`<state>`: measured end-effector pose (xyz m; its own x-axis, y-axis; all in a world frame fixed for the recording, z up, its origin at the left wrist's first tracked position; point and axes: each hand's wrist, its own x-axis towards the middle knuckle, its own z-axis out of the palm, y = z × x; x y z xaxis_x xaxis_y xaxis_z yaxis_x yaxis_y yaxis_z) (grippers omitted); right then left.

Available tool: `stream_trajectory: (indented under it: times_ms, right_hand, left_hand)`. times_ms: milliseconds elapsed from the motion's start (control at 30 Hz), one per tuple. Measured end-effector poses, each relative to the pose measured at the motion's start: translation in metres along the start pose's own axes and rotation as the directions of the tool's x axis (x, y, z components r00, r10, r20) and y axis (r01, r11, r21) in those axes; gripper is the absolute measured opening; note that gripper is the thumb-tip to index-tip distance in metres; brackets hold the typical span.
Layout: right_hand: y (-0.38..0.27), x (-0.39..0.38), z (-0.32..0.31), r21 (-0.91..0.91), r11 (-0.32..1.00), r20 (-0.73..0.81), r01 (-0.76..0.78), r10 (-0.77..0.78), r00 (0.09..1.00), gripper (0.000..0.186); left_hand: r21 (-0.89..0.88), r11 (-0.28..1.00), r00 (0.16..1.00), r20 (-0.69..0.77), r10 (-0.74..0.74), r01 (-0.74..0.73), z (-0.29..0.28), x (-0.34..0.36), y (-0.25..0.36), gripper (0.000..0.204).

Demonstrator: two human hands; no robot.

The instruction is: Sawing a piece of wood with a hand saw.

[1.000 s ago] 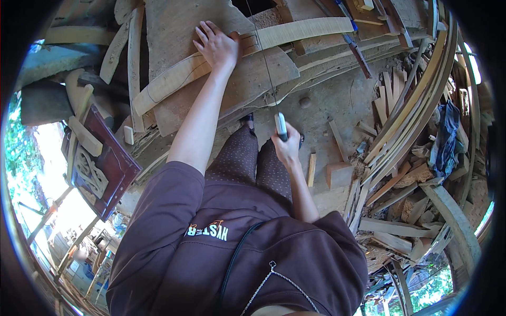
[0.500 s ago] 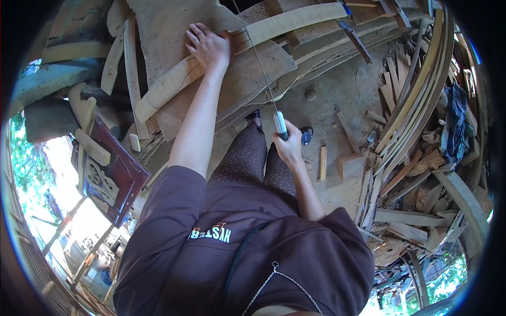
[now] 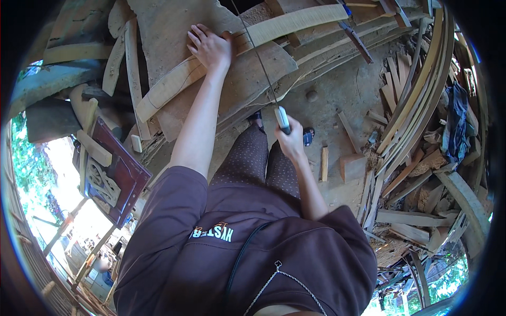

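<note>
A long curved wooden strip [image 3: 298, 23] lies across a broad board [image 3: 263, 66] in front of me. My left hand [image 3: 212, 51] rests on the strip and the board beyond it, fingers spread and flat, the thumb toward the saw. In my right hand [image 3: 290, 141] is the white and dark handle of a handsaw [image 3: 265, 71], fingers wrapped round it. The saw's thin blade runs away from me and crosses the strip just right of my left hand. How deep it sits in the wood I cannot tell. A pencil-like line marks the strip's left part.
Long curved strips [image 3: 416, 105] are stacked along the right, beside a heap of offcuts [image 3: 421, 195] and a dark blue cloth [image 3: 456, 124]. A wooden block [image 3: 352, 167] stands on the floor. At the left is a dark red panel [image 3: 125, 171] with carved wood.
My right hand and the saw handle have moved slightly away from me, and more of the blade shows past the strip's far edge. My left hand stays in place on the strip.
</note>
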<state>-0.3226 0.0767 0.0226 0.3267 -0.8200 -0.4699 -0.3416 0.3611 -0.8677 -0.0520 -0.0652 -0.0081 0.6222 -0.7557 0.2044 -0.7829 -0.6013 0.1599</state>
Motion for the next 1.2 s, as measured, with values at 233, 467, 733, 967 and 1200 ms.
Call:
stream_trajectory:
  times_ms: [233, 467, 733, 967, 1200]
  right_hand:
    - [-0.008, -0.004, 0.003, -0.002, 1.000, -0.059, -0.027, 0.027, 0.998, 0.025]
    - [-0.016, -0.009, -0.014, -0.011, 1.000, -0.033, -0.005, 0.005, 0.999, 0.017]
    - [-0.008, -0.011, 0.001, -0.031, 1.000, -0.048, -0.001, -0.001, 0.999, 0.034]
    - [-0.039, 0.062, -0.002, 0.063, 0.997, 0.044, -0.038, 0.035, 0.998, 0.026]
    - [-0.002, 0.017, 0.019, 0.084, 0.992, -0.098, 0.091, -0.083, 0.992, 0.017]
  left_hand:
    - [-0.029, 1.000, 1.000, -0.005, -0.006, 0.006, 0.001, 0.001, 0.005, 0.073]
    - [-0.027, 1.000, 0.999, -0.029, -0.012, 0.011, 0.000, 0.005, -0.001, 0.074]
    - [0.001, 1.000, 0.999, 0.019, 0.028, -0.028, 0.003, 0.000, 0.004, 0.076]
    - [-0.058, 0.998, 0.999, 0.019, 0.040, -0.039, 0.005, 0.003, 0.000, 0.078]
    - [-0.021, 1.000, 0.999, 0.048, -0.016, 0.018, -0.002, 0.004, 0.002, 0.079]
